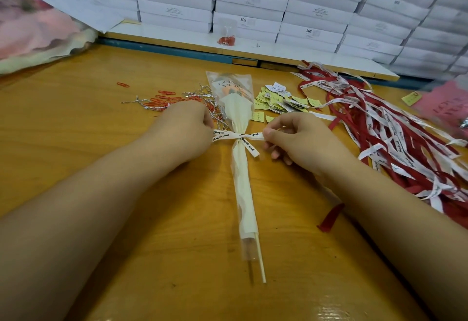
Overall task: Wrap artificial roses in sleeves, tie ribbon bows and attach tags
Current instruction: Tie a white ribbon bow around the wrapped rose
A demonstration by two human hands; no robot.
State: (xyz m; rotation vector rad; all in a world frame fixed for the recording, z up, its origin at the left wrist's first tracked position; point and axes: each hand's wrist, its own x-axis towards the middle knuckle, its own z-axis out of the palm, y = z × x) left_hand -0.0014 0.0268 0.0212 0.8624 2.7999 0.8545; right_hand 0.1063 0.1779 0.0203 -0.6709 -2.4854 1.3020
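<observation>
sleeved rose (240, 128) lies lengthwise mid-table | left hand (184, 128) and right hand (296, 138) each pinch a loop of the white printed ribbon (239, 137) at the neck | risk: uneven pull likely skews bow or slips knot

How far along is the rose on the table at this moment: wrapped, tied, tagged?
Done: the rose lies inside its clear sleeve. In hand: the white ribbon is knotted round the sleeve, and the left hand and right hand each pinch one side of the bow. Left: no tag shows on it; the tags lie piled beside it.
</observation>
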